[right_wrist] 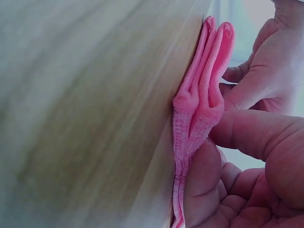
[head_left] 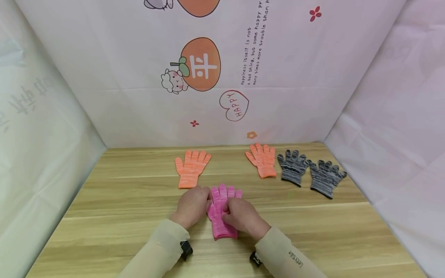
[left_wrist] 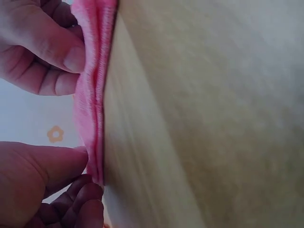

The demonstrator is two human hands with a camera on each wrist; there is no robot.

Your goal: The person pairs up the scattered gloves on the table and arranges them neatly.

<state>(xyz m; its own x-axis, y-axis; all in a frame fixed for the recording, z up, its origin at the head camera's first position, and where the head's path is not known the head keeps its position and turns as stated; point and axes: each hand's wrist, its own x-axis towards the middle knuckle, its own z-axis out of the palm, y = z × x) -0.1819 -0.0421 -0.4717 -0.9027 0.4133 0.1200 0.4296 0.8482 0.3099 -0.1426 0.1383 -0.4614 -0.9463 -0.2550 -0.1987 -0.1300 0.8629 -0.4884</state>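
your left hand [head_left: 193,205] and right hand [head_left: 242,217] have fingers pinched on the stacked pink gloves [head_left: 219,224]; you're seemingly squaring the pair, and folding next probably calls for aligned edges.

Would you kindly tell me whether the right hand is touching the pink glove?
Touching. The right wrist view shows the right hand with its thumb against the pink glove, no gap between.

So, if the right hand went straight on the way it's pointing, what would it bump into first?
The right hand would meet the pink glove first, since its fingers touch it. Past that, it would probably bump the left hand, though how high each one sits is hard to judge.
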